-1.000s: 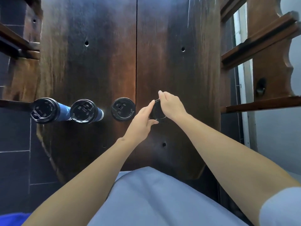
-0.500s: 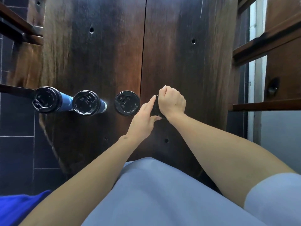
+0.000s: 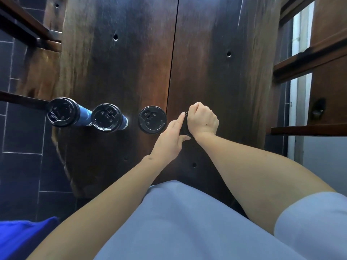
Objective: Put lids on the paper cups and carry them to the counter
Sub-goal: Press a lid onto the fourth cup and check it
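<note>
Three paper cups with black lids stand in a row on the dark wooden table (image 3: 216,76): a blue cup at the left edge (image 3: 62,112), a second blue cup (image 3: 107,117), and a third (image 3: 152,119) seen only from above. To their right a fourth cup is almost hidden under my hands; only a sliver of its black lid (image 3: 185,126) shows. My right hand (image 3: 203,120) lies curled on top of that lid. My left hand (image 3: 171,140) holds the cup's left side, fingers straight along it.
Wooden chair frames stand at the table's left (image 3: 28,32) and right (image 3: 308,59). Dark tiled floor (image 3: 20,166) lies beyond the table's left edge. My light blue clothing (image 3: 187,222) fills the bottom of the view.
My right hand went from open fingertips on the lid's rim to a curled hand on top of it. The view has shifted slightly; the other cups have not moved.
</note>
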Available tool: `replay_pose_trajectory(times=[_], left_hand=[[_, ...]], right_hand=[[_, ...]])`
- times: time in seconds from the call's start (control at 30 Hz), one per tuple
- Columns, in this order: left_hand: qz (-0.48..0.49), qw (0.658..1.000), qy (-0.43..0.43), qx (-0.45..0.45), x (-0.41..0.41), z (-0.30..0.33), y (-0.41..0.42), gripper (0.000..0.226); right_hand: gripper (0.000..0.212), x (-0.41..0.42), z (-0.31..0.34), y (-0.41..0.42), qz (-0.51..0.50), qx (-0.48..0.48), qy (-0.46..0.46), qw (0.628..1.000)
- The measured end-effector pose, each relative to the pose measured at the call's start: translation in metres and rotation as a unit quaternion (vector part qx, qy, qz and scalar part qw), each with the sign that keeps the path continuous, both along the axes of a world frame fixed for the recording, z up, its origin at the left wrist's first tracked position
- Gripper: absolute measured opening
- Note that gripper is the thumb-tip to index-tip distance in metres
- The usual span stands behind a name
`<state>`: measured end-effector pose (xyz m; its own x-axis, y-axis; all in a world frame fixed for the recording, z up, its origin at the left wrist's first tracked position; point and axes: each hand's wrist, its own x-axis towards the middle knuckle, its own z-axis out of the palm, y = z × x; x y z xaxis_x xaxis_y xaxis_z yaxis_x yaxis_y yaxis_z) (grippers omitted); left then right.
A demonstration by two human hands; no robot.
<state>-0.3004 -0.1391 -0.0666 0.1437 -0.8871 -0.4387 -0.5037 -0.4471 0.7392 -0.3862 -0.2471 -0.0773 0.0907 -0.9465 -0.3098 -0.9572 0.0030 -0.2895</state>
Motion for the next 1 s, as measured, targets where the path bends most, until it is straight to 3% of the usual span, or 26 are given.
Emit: replay_pose_trajectory(times=[0.2, 0.33, 0.4, 0.47, 0.53, 0.77, 1.0], left_hand=[[0.002, 1.000, -0.004, 0.000, -0.001, -0.001, 0.001, 0.077], [0.013, 1.000, 0.009, 0.002, -0.001, -0.003, 0.002, 0.077], [0.019, 1.000, 0.015, -0.001, -0.001, -0.003, 0.002, 0.076], [0.019, 1.000, 0.015, 0.002, -0.003, -0.003, 0.002, 0.076], [0.015, 1.000, 0.004, 0.006, -0.005, -0.001, 0.003, 0.076], [0.030, 0.999, 0.017, 0.013, -0.006, 0.007, -0.004, 0.071], [-0.011, 0.997, 0.055, 0.049, 0.002, 0.068, -0.014, 0.060]], right_hand=[[0.041, -0.005, 0.009, -0.008, -0.047, 0.123, -0.059, 0.989], [0.035, -0.043, 0.025, -0.013, -0.008, 0.263, -0.240, 0.934], [0.064, -0.069, 0.029, -0.009, 0.056, 0.281, -0.282, 0.916], [0.090, -0.087, 0.025, -0.002, 0.121, 0.287, -0.263, 0.913], [0.098, -0.094, 0.020, 0.003, 0.144, 0.285, -0.244, 0.916], [0.096, -0.090, 0.022, -0.004, 0.154, 0.261, -0.257, 0.918], [0.079, -0.110, 0.072, -0.020, 0.166, 0.257, -0.262, 0.915]])
